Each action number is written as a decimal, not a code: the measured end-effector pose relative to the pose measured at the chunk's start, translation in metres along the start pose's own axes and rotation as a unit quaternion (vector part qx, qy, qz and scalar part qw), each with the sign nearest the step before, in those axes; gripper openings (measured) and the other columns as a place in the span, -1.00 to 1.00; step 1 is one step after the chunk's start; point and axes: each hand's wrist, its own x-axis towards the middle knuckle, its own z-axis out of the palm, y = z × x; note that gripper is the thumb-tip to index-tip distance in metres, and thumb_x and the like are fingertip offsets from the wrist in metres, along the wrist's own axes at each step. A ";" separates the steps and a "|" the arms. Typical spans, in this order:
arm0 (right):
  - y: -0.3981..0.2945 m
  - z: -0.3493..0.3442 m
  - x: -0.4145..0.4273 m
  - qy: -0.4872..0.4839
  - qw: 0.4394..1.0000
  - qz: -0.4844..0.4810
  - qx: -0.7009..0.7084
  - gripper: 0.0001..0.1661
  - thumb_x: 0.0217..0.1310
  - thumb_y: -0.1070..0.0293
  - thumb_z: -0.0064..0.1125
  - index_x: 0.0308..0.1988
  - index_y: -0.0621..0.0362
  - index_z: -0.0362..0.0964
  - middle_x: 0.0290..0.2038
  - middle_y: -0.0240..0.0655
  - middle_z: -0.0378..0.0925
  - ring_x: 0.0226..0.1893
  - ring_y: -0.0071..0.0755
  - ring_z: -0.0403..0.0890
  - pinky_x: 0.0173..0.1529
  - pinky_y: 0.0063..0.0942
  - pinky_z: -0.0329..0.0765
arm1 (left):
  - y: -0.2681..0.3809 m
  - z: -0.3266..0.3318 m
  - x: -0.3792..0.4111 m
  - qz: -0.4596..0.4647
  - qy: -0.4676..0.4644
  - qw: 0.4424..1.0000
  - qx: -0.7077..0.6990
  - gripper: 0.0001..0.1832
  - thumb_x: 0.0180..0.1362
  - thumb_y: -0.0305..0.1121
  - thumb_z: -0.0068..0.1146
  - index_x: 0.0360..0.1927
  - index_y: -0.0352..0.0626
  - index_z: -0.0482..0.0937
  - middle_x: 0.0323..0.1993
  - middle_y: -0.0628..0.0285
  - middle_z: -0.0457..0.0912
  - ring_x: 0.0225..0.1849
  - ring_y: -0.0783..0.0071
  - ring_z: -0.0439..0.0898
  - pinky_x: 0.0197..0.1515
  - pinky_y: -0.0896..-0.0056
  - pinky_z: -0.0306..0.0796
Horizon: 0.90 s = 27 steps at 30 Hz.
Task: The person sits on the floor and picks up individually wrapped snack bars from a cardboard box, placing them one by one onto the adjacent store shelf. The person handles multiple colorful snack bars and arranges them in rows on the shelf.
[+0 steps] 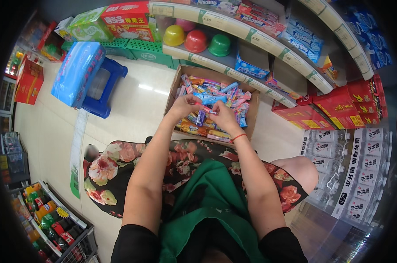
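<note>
Between them, my left hand (187,107) and my right hand (224,115) hold a small red-and-pink wrapped candy stick (206,108) by its two ends. Both hands are over an open cardboard box (176,76) on the floor in front of my knees. Inside lies a jumble of wrapped candy sticks (215,84) in pink, orange, blue and purple. A light-blue candy stick (213,99) rests just beyond my fingertips, and a purple one (200,118) lies below them. Orange packs (192,127) fill the near side of the box.
Store shelves (224,62) with price labels rise behind the box, bearing colored plastic cups (196,41) and candy cartons. At left, a blue plastic stool (103,95) carries a blue wrapped pack (78,74). Red cartons (336,107) and bottled water packs (326,144) stand at right; a bottle rack (53,220) is lower left.
</note>
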 end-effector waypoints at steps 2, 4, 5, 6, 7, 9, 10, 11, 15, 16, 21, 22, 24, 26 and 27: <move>-0.009 -0.015 0.002 0.009 0.999 -0.045 0.021 -0.53 -0.06 0.33 0.46 -0.19 0.18 0.35 -0.27 -0.11 0.60 -0.22 -0.02 0.63 -0.14 -0.20 0.51 | 0.016 -0.002 -0.006 0.000 -0.005 1.000 -0.024 -0.76 0.09 -0.55 0.35 -0.15 -0.23 0.62 -0.26 0.28 0.67 -0.21 0.58 0.62 -0.12 0.55 0.49; -0.028 -0.037 0.001 -0.016 0.999 -0.045 0.002 -0.51 -0.04 0.33 0.48 -0.13 0.20 0.41 -0.22 -0.27 0.61 -0.14 -0.31 0.61 -0.02 -0.37 0.53 | 0.029 -0.005 -0.009 0.016 -0.019 0.999 -0.026 -0.69 0.10 -0.63 0.28 -0.05 -0.25 0.59 -0.17 0.26 0.66 -0.15 0.57 0.62 -0.05 0.55 0.51; -0.037 -0.047 0.000 -0.024 0.998 -0.061 -0.007 -0.50 -0.05 0.34 0.49 -0.11 0.19 0.44 -0.19 -0.26 0.62 -0.12 -0.31 0.62 -0.02 -0.37 0.53 | 0.032 -0.007 -0.010 0.032 -0.021 0.999 -0.028 -0.66 0.10 -0.64 0.28 -0.02 -0.25 0.57 -0.15 0.26 0.65 -0.14 0.56 0.62 -0.03 0.55 0.52; -0.042 -0.057 -0.002 -0.030 0.997 -0.075 -0.015 -0.49 -0.06 0.34 0.49 -0.08 0.19 0.46 -0.17 -0.25 0.62 -0.10 -0.31 0.62 -0.01 -0.36 0.53 | 0.039 -0.007 -0.012 0.049 -0.025 0.998 -0.029 -0.63 0.10 -0.65 0.27 0.01 -0.26 0.55 -0.13 0.26 0.65 -0.12 0.56 0.62 -0.02 0.55 0.52; -0.045 -0.064 -0.002 -0.037 0.995 -0.089 -0.024 -0.48 -0.06 0.35 0.49 -0.06 0.18 0.48 -0.14 -0.24 0.63 -0.08 -0.31 0.62 0.00 -0.35 0.53 | 0.045 -0.006 -0.014 0.066 -0.029 0.997 -0.030 -0.61 0.10 -0.66 0.26 0.04 -0.26 0.53 -0.11 0.26 0.64 -0.11 0.55 0.62 -0.01 0.54 0.52; -0.049 -0.077 -0.003 -0.033 0.993 -0.099 -0.063 -0.46 -0.09 0.37 0.49 -0.02 0.14 0.52 -0.09 -0.15 0.61 -0.03 -0.15 0.61 0.03 -0.29 0.52 | 0.058 -0.003 -0.017 0.101 -0.037 0.994 -0.010 -0.55 0.08 -0.66 0.29 0.08 -0.28 0.50 -0.05 0.24 0.62 -0.07 0.54 0.62 0.02 0.53 0.53; -0.054 -0.084 -0.006 -0.022 0.989 -0.112 -0.090 -0.46 -0.08 0.36 0.48 -0.03 0.14 0.52 -0.07 -0.11 0.59 -0.02 -0.07 0.59 0.04 -0.24 0.51 | 0.067 0.000 -0.021 0.115 -0.036 0.993 0.003 -0.55 0.08 -0.65 0.30 0.08 -0.28 0.50 -0.04 0.24 0.62 -0.06 0.53 0.62 0.02 0.52 0.53; -0.058 -0.092 -0.009 -0.012 0.985 -0.126 -0.116 -0.47 -0.08 0.35 0.48 -0.04 0.15 0.51 -0.06 -0.07 0.56 -0.02 0.01 0.57 0.05 -0.19 0.49 | 0.074 0.004 -0.025 0.130 -0.034 0.991 0.016 -0.54 0.07 -0.65 0.31 0.08 -0.28 0.51 -0.03 0.24 0.62 -0.06 0.53 0.62 0.03 0.52 0.53; -0.090 -0.121 -0.021 0.031 0.976 -0.169 -0.131 -0.53 -0.07 0.44 0.43 -0.08 0.15 0.51 -0.13 -0.13 0.54 -0.07 -0.06 0.59 0.00 -0.24 0.51 | 0.097 0.010 -0.033 0.268 0.013 0.953 0.142 -0.53 0.06 -0.62 0.34 0.08 -0.32 0.52 -0.05 0.19 0.63 -0.05 0.47 0.64 0.02 0.45 0.56; -0.095 -0.127 -0.023 0.040 0.979 -0.158 -0.121 -0.54 -0.06 0.42 0.43 -0.08 0.16 0.50 -0.15 -0.13 0.54 -0.07 -0.04 0.58 0.02 -0.25 0.49 | 0.109 0.012 -0.040 0.299 0.033 0.940 0.158 -0.55 0.06 -0.61 0.34 0.07 -0.34 0.52 -0.06 0.20 0.62 -0.06 0.44 0.66 0.02 0.43 0.58; -0.121 -0.151 -0.033 0.102 0.969 -0.197 -0.106 -0.54 -0.06 0.38 0.45 -0.11 0.22 0.48 -0.15 -0.10 0.56 -0.11 -0.05 0.60 -0.02 -0.26 0.51 | 0.140 0.020 -0.046 0.301 0.093 0.949 0.025 -0.48 0.13 -0.53 0.32 0.16 -0.32 0.42 -0.02 0.12 0.59 -0.04 0.42 0.65 -0.01 0.44 0.58; -0.130 -0.153 -0.037 0.121 0.970 -0.186 -0.098 -0.55 -0.07 0.37 0.45 -0.13 0.23 0.48 -0.16 -0.10 0.57 -0.12 -0.05 0.61 -0.03 -0.26 0.52 | 0.148 0.027 -0.049 0.282 0.110 0.952 -0.048 -0.46 0.14 -0.51 0.31 0.19 -0.31 0.39 -0.02 0.11 0.60 -0.05 0.42 0.65 -0.03 0.44 0.58; -0.136 -0.151 -0.039 0.176 0.962 -0.198 -0.073 -0.55 -0.05 0.36 0.44 -0.14 0.25 0.45 -0.21 -0.08 0.58 -0.18 -0.03 0.64 -0.10 -0.23 0.55 | 0.155 0.040 -0.050 0.256 0.108 0.941 -0.191 -0.46 0.21 -0.43 0.27 0.23 -0.30 0.34 -0.01 0.10 0.61 -0.09 0.41 0.65 -0.09 0.47 0.58; -0.148 -0.147 -0.045 0.206 0.957 -0.195 -0.056 -0.55 -0.05 0.36 0.42 -0.16 0.27 0.41 -0.22 -0.02 0.57 -0.19 0.07 0.62 -0.11 -0.16 0.55 | 0.165 0.060 -0.064 0.196 0.054 0.951 -0.235 -0.50 0.30 -0.37 0.18 0.24 -0.30 0.34 -0.03 0.13 0.61 -0.11 0.47 0.64 -0.10 0.45 0.57; -0.154 -0.145 -0.048 0.220 0.955 -0.194 -0.046 -0.56 -0.04 0.37 0.40 -0.17 0.29 0.39 -0.23 0.01 0.57 -0.19 0.12 0.61 -0.12 -0.13 0.55 | 0.167 0.066 -0.067 0.180 0.030 0.955 -0.233 -0.51 0.33 -0.33 0.15 0.26 -0.28 0.34 -0.04 0.16 0.61 -0.11 0.50 0.63 -0.10 0.45 0.57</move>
